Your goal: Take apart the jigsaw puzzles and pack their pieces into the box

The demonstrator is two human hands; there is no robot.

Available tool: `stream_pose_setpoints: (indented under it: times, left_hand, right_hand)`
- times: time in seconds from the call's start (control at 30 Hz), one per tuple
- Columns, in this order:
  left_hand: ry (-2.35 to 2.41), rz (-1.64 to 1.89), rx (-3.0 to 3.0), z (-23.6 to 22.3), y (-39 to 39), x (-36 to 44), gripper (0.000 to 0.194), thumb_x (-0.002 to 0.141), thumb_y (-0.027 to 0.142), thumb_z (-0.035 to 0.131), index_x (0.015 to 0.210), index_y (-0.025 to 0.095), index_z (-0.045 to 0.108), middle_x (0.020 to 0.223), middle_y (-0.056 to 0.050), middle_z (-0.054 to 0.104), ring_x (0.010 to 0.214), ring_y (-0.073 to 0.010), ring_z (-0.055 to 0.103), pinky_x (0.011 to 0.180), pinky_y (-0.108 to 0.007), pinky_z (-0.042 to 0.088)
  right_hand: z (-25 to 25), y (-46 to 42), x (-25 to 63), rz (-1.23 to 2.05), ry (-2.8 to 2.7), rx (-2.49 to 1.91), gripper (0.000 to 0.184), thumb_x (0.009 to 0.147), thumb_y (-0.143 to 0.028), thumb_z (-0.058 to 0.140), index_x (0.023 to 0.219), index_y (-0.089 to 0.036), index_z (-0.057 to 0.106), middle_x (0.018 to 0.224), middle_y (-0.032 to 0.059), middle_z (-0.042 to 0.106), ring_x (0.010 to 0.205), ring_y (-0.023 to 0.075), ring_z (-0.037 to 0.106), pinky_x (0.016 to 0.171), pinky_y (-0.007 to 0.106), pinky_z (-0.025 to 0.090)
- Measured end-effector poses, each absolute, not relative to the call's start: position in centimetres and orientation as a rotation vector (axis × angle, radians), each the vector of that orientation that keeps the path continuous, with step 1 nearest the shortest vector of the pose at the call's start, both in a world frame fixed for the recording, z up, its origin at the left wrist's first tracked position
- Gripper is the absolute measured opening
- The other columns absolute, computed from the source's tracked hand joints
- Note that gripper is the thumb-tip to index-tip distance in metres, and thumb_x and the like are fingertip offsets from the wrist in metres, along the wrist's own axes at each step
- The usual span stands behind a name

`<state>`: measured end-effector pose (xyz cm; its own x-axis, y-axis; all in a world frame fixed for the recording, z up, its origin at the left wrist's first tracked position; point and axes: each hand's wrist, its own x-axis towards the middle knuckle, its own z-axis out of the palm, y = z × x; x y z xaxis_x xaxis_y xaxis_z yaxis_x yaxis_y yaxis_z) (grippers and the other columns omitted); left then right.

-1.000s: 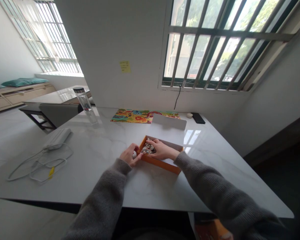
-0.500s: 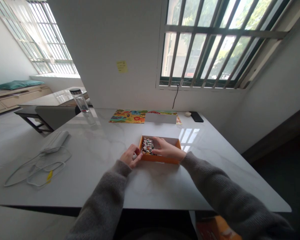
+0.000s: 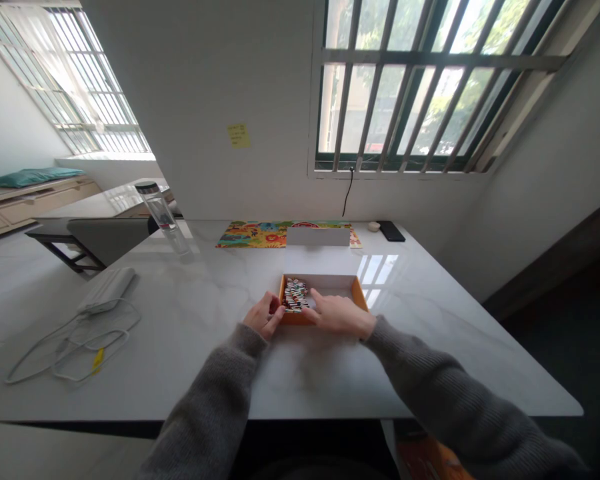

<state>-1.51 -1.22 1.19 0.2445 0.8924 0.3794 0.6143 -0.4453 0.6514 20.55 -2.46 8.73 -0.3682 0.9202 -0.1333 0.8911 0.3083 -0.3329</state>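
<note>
L grip (image 3: 264, 316) curled narrow on near-left corner of shallow orange box (image 3: 361, 299); can't tell if it's holding anything. R grip (image 3: 337, 316) flatter & wider, reaching over box's near wall, just beside stack of small patterned pieces (image 3: 295, 295), b/w w/ bits of red. Stack sits in left part of box, btwn the two grips, closer to L. Box lies on marble tabletop (image 3: 220, 377). Beyond grips: white card (image 3: 317, 236), jungle-print mat (image 3: 245, 235) behind it, phone (image 3: 391, 231) further R. L of grips: water bottle (image 3: 157, 210), white charger brick (image 3: 107, 290) w/ cable (image 3: 70, 353).
</note>
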Motion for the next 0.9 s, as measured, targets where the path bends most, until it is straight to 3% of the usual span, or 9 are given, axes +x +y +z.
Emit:
stream_pose_setpoints:
  times: [0.1, 0.17, 0.3, 0.47, 0.77, 0.9]
  left_hand:
    - [1.389, 1.056, 2.144, 1.1, -1.3, -1.4, 0.021, 0.091, 0.043, 0.044, 0.087, 0.023, 0.045, 0.074, 0.001, 0.056, 0.065, -0.017, 0.057, 0.066, -0.031, 0.048]
    - [1.385, 1.056, 2.142, 1.1, -1.3, -1.2, 0.02, 0.091, 0.043, 0.044, 0.086, 0.023, 0.045, 0.073, 0.001, 0.055, 0.064, -0.0165, 0.057, 0.065, -0.031, 0.048]
    - [1.38, 1.042, 2.136, 1.2, -1.3, -1.2, 0.019, 0.09, 0.041, 0.046, 0.084, 0.023, 0.045, 0.072, 0.002, 0.054, 0.063, -0.0161, 0.056, 0.063, -0.03, 0.047]
    - [1.35, 1.01, 2.138, 1.2, -1.1, -1.3, 0.019, 0.09, 0.04, 0.047, 0.085, 0.022, 0.045, 0.073, 0.001, 0.055, 0.064, -0.0161, 0.056, 0.064, -0.03, 0.047]
    - [1.374, 1.017, 2.14, 1.3, -1.4, -1.1, 0.022, 0.091, 0.041, 0.042, 0.083, 0.021, 0.046, 0.072, 0.002, 0.053, 0.064, -0.0149, 0.052, 0.065, -0.028, 0.045]
    - [1.352, 1.025, 2.171, 1.6, -1.5, -1.2, 0.022, 0.09, 0.039, 0.043, 0.079, 0.021, 0.048, 0.072, 0.001, 0.052, 0.065, -0.0147, 0.051, 0.066, -0.028, 0.044]
  right_hand:
    - [8.7, -2.8, 21.4, 0.394, -2.56, -1.698, 0.052, 0.091, -0.062, 0.044, 0.093, -0.019, 0.075, 0.095, 0.018, 0.075, 0.089, 0.0371, 0.069, 0.08, 0.049, 0.049]
    - [8.2, -2.7, 21.1, 0.385, -2.647, -1.574, 0.05, 0.091, -0.059, 0.047, 0.084, -0.019, 0.075, 0.09, 0.017, 0.074, 0.086, 0.0352, 0.069, 0.079, 0.047, 0.05]
    - [7.5, -1.4, 20.5, 0.584, -2.756, -1.242, 0.038, 0.092, -0.047, 0.051, 0.089, -0.019, 0.075, 0.092, 0.012, 0.074, 0.087, 0.028, 0.066, 0.081, 0.038, 0.05]
    - [8.5, -0.1, 21.7, 0.815, -2.83, -1.232, 0.034, 0.092, -0.046, 0.053, 0.093, -0.02, 0.075, 0.088, 0.0074, 0.073, 0.077, 0.0218, 0.064, 0.072, 0.031, 0.048]
    - [8.1, -0.6, 20.7, 0.607, -2.85, -1.242, 0.031, 0.091, -0.041, 0.054, 0.088, -0.017, 0.073, 0.086, 0.0097, 0.073, 0.078, 0.0227, 0.066, 0.068, 0.028, 0.045]
    - [8.9, -1.4, 23.2, 0.583, -2.639, -1.17, 0.024, 0.092, -0.036, 0.056, 0.103, -0.021, 0.071, 0.1, 0.0069, 0.073, 0.092, 0.0236, 0.066, 0.082, 0.033, 0.048]
